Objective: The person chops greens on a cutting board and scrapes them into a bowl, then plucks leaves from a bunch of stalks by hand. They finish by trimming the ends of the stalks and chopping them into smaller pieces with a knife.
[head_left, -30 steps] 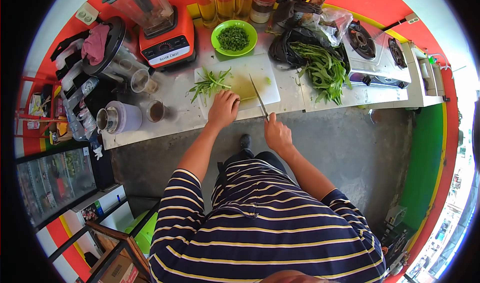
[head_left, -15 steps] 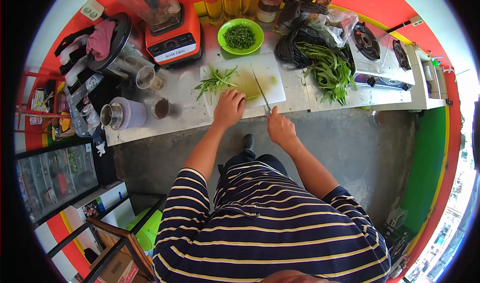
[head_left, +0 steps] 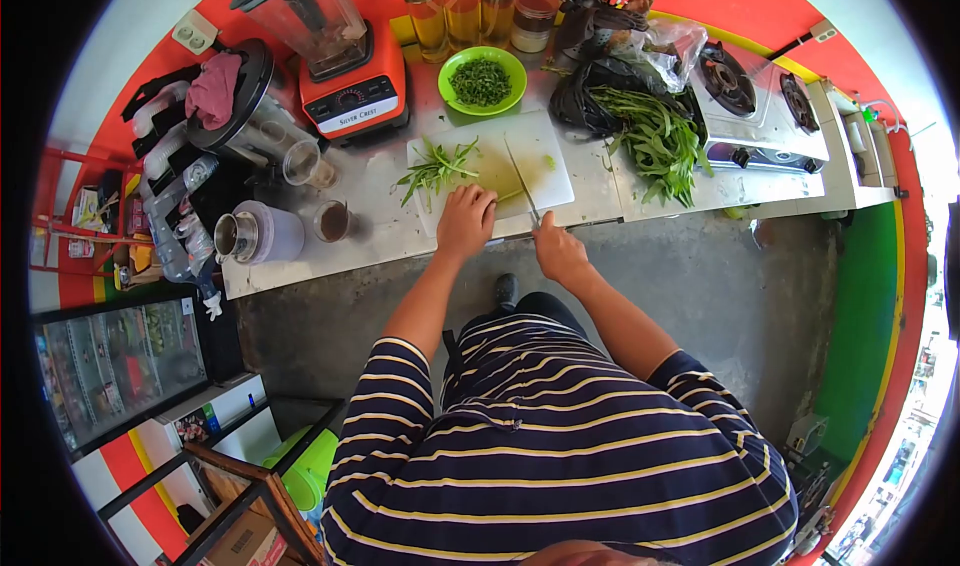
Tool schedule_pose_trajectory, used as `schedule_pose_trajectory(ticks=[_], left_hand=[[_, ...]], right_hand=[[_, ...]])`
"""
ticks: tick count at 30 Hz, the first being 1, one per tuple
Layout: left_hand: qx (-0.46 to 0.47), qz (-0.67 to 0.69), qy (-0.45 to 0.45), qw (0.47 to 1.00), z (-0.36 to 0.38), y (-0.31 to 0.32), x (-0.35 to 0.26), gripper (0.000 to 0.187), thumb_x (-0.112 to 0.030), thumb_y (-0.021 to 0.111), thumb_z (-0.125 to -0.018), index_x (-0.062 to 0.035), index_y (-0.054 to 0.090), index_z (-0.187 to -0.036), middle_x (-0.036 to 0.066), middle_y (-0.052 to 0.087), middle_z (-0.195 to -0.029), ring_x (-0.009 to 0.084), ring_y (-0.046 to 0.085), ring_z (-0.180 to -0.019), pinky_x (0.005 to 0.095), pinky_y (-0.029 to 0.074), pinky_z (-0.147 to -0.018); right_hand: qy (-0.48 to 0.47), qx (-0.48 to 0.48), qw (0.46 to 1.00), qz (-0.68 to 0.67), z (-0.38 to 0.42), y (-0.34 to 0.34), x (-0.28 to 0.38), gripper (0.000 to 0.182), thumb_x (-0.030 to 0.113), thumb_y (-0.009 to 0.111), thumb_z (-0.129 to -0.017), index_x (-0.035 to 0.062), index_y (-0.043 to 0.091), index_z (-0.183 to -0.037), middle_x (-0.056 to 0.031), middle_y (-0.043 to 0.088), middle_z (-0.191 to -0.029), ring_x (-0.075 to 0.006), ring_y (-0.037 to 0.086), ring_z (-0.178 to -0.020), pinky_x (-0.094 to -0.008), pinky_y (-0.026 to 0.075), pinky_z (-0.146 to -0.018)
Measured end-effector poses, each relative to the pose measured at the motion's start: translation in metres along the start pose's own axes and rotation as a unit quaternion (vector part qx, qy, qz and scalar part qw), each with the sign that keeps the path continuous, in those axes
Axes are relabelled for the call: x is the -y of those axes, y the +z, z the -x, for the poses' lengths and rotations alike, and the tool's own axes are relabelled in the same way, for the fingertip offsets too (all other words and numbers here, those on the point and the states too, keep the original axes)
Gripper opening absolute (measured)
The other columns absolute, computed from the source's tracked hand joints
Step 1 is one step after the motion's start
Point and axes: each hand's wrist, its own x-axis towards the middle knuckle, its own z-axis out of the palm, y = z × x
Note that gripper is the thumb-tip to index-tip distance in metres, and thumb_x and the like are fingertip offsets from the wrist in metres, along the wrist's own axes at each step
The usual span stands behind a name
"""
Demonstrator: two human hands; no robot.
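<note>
A kitchen knife [head_left: 522, 178] is gripped by its handle in my right hand [head_left: 560, 250], its blade pointing away over the white cutting board [head_left: 545, 141]. My left hand [head_left: 466, 220] is closed on the leafy green stems [head_left: 509, 195] at the board's near edge. The stem ends stick out to the right of my fingers, close to the blade. Leafy tops [head_left: 438, 169] spread out beyond my left hand on the board. A small cut green piece [head_left: 549, 162] lies right of the knife. Beyond the board stands a lime-green bowl [head_left: 517, 84] full of chopped greens [head_left: 480, 82].
A large bunch of leafy greens [head_left: 660, 151] spills from a black plastic bag [head_left: 580, 101] on the right, beside a gas stove [head_left: 760, 106]. An orange blender [head_left: 352, 91], cups [head_left: 331, 222] and a lidded container [head_left: 272, 231] stand left. Oil bottles [head_left: 462, 16] line the back.
The view has shifted slightly, so the counter things sit a little differently in it. Both hands keep their holds on the stems and the knife, with little visible movement.
</note>
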Motion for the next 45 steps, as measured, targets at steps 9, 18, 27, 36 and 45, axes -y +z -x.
schedule_pose_trajectory(ticks=[9,18,27,36,45], left_hand=[[-0.018,-0.028,-0.001,0.999,0.004,0.006,-0.002,0.016,-0.013,0.063,-0.091,-0.0091,0.067,-0.106,0.007,0.059,-0.096,0.0287,0.055,-0.093,0.0420,0.044,-0.084],[-0.015,-0.037,0.013,0.999,0.001,0.003,-0.008,0.015,-0.009,0.063,-0.088,-0.0072,0.066,-0.103,0.008,0.057,-0.091,0.0301,0.056,-0.091,0.0423,0.044,-0.080],[-0.001,-0.039,0.014,0.999,-0.004,0.000,-0.008,0.015,-0.009,0.064,-0.087,-0.0076,0.066,-0.102,0.009,0.056,-0.089,0.0299,0.056,-0.089,0.0428,0.044,-0.079],[0.005,-0.063,0.021,0.998,-0.003,0.002,-0.004,0.018,-0.010,0.064,-0.087,-0.0088,0.067,-0.105,0.008,0.056,-0.090,0.0289,0.056,-0.089,0.0422,0.045,-0.079],[0.025,-0.084,0.017,0.996,-0.002,0.000,-0.006,0.023,-0.012,0.064,-0.085,-0.0101,0.066,-0.108,0.008,0.056,-0.092,0.0288,0.055,-0.091,0.0422,0.045,-0.081]], right_hand=[[-0.051,0.016,0.998,0.044,-0.013,-0.025,0.005,0.036,0.030,0.052,-0.104,-0.0017,0.043,-0.119,-0.0283,0.071,-0.104,-0.0451,0.070,-0.100,-0.0533,0.055,-0.090],[-0.042,-0.005,0.999,-0.019,-0.020,-0.014,0.002,0.035,0.030,0.050,-0.104,-0.0024,0.044,-0.116,-0.0318,0.070,-0.104,-0.0492,0.068,-0.100,-0.0574,0.052,-0.089],[-0.035,-0.020,0.999,-0.026,-0.022,0.003,0.002,0.037,0.031,0.050,-0.104,-0.0031,0.044,-0.117,-0.0297,0.071,-0.100,-0.0482,0.070,-0.094,-0.0553,0.055,-0.086],[-0.046,0.000,0.999,0.026,-0.015,-0.008,0.008,0.035,0.028,0.051,-0.104,-0.0025,0.043,-0.119,-0.0257,0.073,-0.099,-0.0436,0.072,-0.093,-0.0512,0.057,-0.082],[-0.059,-0.004,0.998,0.025,-0.025,-0.018,0.015,0.031,0.028,0.051,-0.104,-0.0001,0.042,-0.115,-0.0282,0.072,-0.099,-0.0452,0.071,-0.095,-0.0530,0.057,-0.084]])
